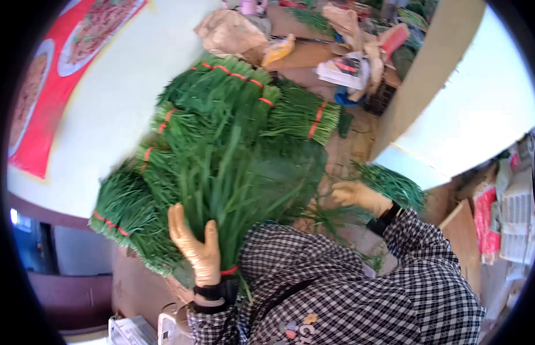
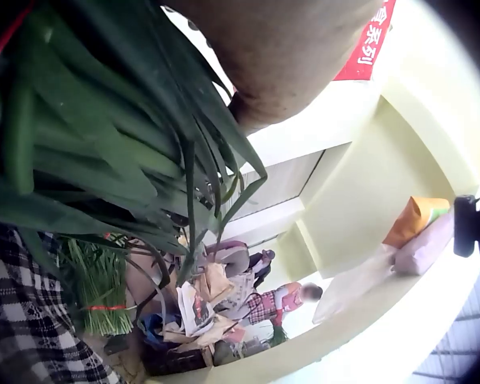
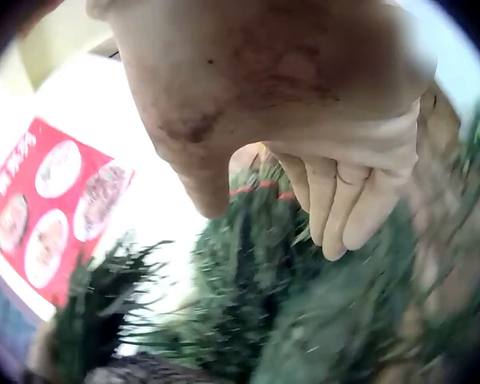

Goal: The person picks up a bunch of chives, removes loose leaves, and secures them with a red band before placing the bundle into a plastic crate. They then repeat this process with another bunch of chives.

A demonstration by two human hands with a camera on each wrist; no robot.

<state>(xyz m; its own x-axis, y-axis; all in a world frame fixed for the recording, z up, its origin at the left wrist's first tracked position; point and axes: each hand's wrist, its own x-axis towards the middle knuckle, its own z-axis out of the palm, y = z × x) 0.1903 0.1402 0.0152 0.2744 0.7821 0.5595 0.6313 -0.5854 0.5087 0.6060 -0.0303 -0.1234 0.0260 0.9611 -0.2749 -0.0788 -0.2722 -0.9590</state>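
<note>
My left hand (image 1: 195,244), in a pale glove, has its fingers straight and thumb apart beside a bunch of garlic chives (image 1: 218,201). That bunch's long leaves fan out away from me, and a red band (image 1: 229,270) circles its lower end near my wrist. In the left wrist view its leaves (image 2: 104,136) fill the upper left. My right hand (image 1: 359,195), gloved too, hovers right of the bunch near some loose chives (image 1: 330,218). The right wrist view shows its thumb and fingers (image 3: 336,208) apart, with nothing between them.
Several banded chive bunches (image 1: 221,98) are piled ahead and left, with another bunch (image 1: 316,121) right of them. Loose greens (image 1: 394,184) lie beyond my right hand. Brown paper (image 1: 230,34), a yellow packet (image 1: 279,50) and printed paper (image 1: 345,70) lie farther back. A white panel (image 1: 474,109) stands right.
</note>
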